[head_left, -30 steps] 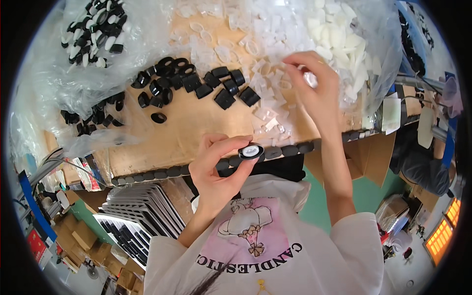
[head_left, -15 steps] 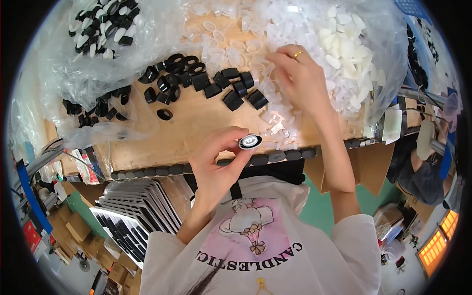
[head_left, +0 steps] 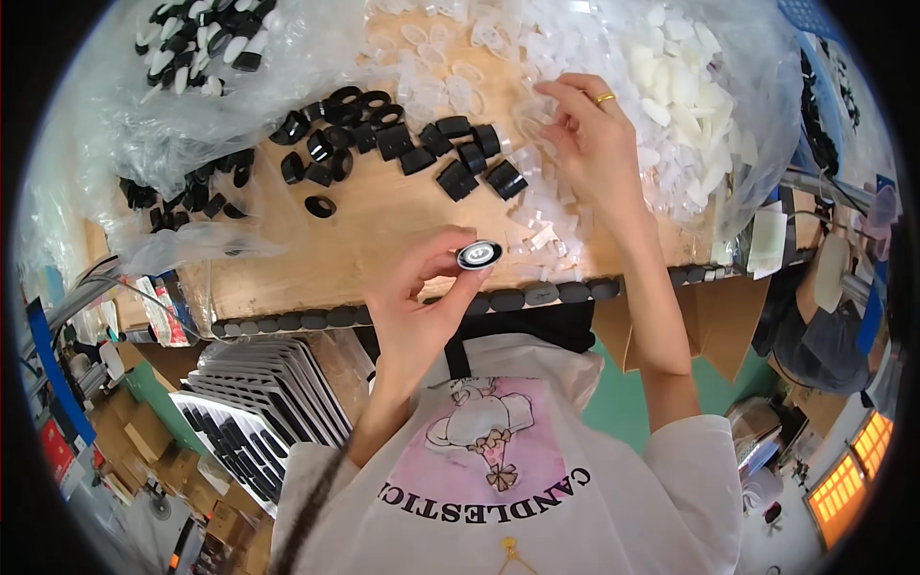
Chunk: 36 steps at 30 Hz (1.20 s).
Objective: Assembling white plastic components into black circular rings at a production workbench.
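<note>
Between the thumb and fingers of my left hand (head_left: 414, 297) is a small oval part (head_left: 479, 254), black and white at its end and tilted up toward me. It is held just above the table's near edge. My right hand (head_left: 602, 158), with a ring on one finger, hovers over the loose clear plastic pieces (head_left: 467, 94). Its thumb and index finger stand apart, and I see nothing firmly gripped there. Faint clear plastic lies by those fingertips; whether they touch it cannot be made out. Black oval rings (head_left: 393, 142) lie scattered beyond my left hand.
White oval pieces (head_left: 685, 101) are heaped on plastic sheeting at the right. Mixed black and white parts (head_left: 206, 43) sit in a plastic bag far left. Dark oval pieces (head_left: 508, 300) line the table's front edge. Stacked trays (head_left: 259, 412) stand below left.
The thumb and index finger of my right hand have spread further apart, and that hand has shifted slightly away from me. My left hand still holds the oval part, a little further left.
</note>
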Each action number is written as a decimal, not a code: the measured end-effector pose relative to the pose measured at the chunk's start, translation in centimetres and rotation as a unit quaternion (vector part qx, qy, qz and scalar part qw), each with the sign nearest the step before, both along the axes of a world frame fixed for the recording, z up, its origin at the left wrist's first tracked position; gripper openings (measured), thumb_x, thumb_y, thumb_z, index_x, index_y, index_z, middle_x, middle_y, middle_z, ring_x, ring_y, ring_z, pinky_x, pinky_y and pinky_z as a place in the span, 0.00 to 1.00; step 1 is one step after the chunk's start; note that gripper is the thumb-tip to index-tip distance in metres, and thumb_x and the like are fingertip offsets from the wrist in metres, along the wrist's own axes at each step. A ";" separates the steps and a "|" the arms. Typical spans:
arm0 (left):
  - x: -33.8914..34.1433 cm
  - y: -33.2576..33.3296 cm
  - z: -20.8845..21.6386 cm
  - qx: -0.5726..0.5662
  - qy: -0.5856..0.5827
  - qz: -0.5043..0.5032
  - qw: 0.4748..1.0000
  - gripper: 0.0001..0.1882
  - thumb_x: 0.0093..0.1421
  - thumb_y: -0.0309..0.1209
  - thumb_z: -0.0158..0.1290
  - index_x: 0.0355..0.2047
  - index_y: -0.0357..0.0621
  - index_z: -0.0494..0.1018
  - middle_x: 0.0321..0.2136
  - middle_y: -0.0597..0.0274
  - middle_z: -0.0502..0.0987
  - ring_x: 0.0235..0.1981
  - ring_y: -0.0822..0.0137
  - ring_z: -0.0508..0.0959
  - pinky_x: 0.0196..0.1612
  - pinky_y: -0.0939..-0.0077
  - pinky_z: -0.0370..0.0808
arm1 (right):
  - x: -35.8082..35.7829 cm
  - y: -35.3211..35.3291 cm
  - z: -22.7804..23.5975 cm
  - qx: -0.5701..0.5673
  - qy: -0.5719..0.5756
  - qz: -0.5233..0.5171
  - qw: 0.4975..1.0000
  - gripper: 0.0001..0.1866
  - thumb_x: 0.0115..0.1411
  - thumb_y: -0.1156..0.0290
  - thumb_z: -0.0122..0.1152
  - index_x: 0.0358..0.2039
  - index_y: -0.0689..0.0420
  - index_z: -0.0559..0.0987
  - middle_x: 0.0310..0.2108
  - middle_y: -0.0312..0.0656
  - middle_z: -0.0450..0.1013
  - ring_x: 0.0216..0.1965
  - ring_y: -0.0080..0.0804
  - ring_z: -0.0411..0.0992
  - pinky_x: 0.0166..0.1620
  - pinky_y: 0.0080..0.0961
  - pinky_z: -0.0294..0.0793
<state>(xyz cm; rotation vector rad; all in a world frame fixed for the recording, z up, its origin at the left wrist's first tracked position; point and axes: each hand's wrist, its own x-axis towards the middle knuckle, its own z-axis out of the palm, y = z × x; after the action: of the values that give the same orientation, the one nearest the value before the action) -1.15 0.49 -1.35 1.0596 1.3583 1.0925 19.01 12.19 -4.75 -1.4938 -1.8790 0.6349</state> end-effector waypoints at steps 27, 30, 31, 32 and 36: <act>0.7 -2.1 2.3 0.184 0.061 -0.010 0.981 0.20 0.49 0.21 0.67 0.44 0.35 0.80 0.46 0.51 0.72 0.33 0.68 0.80 0.35 0.81 0.79 | -3.0 -11.0 5.7 0.137 0.227 0.109 0.958 0.12 0.41 0.87 0.70 0.29 0.65 0.82 0.37 0.50 0.75 0.31 0.36 0.75 0.31 0.27 0.76; 0.8 -2.2 2.8 0.135 0.022 0.006 0.991 0.21 0.48 0.22 0.68 0.44 0.34 0.80 0.45 0.53 0.71 0.32 0.69 0.79 0.33 0.82 0.77 | -3.5 -10.5 5.9 0.179 0.214 0.109 0.954 0.12 0.42 0.88 0.70 0.30 0.66 0.81 0.36 0.50 0.75 0.31 0.37 0.75 0.32 0.28 0.77; 0.7 -2.3 2.9 0.119 0.010 0.013 0.993 0.21 0.48 0.22 0.68 0.44 0.34 0.80 0.45 0.53 0.71 0.32 0.70 0.78 0.32 0.83 0.76 | -3.7 -10.4 6.0 0.194 0.204 0.119 0.952 0.12 0.43 0.88 0.70 0.31 0.67 0.81 0.35 0.50 0.74 0.30 0.36 0.74 0.32 0.28 0.77; 0.7 -2.3 2.8 0.119 0.012 0.013 0.993 0.21 0.48 0.22 0.68 0.44 0.34 0.80 0.45 0.53 0.71 0.32 0.70 0.78 0.32 0.83 0.76 | -3.9 -10.5 6.0 0.193 0.206 0.118 0.952 0.12 0.43 0.88 0.70 0.31 0.67 0.81 0.35 0.50 0.74 0.30 0.36 0.74 0.32 0.28 0.77; 0.5 -2.2 2.3 0.150 -0.007 0.023 0.988 0.20 0.49 0.20 0.67 0.45 0.33 0.79 0.44 0.54 0.71 0.32 0.72 0.77 0.32 0.83 0.74 | -3.6 -11.0 5.3 0.105 0.281 0.075 0.951 0.13 0.44 0.86 0.71 0.32 0.66 0.80 0.33 0.47 0.73 0.32 0.34 0.73 0.32 0.30 0.76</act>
<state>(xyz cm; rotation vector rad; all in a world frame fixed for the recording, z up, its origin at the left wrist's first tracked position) -0.61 -1.66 0.90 1.2374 1.2368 1.3668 15.39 1.22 0.56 -0.9113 -1.5578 0.8025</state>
